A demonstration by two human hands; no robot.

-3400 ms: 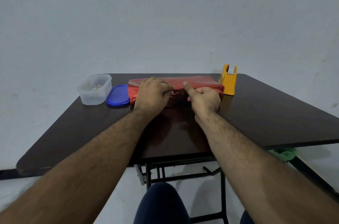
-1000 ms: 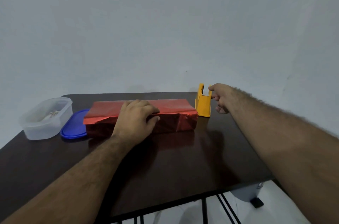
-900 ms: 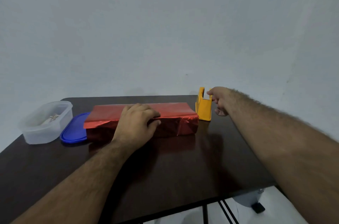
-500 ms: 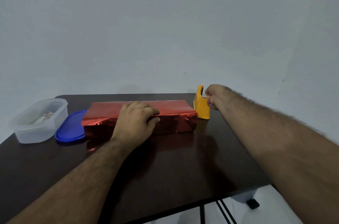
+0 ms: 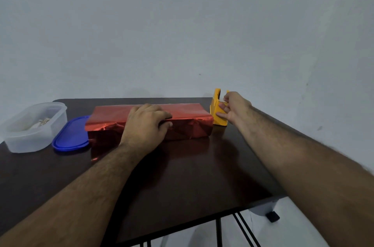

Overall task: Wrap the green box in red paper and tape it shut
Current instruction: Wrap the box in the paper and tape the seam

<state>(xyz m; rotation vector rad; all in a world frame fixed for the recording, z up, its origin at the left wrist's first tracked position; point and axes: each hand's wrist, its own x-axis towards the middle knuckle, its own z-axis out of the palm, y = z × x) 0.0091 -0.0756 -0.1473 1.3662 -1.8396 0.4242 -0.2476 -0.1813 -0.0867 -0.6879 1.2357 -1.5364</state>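
So the box (image 5: pixel 149 120), already covered in red paper (image 5: pixel 182 111), sits in the middle of the frame on the dark table (image 5: pixel 182 176), long side facing the camera. The left hand (image 5: pixel 144 126) lies flat over its near top edge, fingers a bit curled down the front face and pressing the fold in place.

That paper looks like shiny foil stuff, so I'd guess it's slick and springy and creases easily; let go and the flap probably pops open. The box itself seems stiff and light, so pinning it from above along the seam is the way to hold it.

Right of the box, touching or nearly so, is the yellow tape holder (image 5: pixel 217 113). The right hand (image 5: pixel 232 108) is on it, thumb and forefinger pinching what looks like the tape end at the top; other fingers spread loosely.

At left, a clear tub (image 5: pixel 30 131) and a blue lid (image 5: pixel 69 135).
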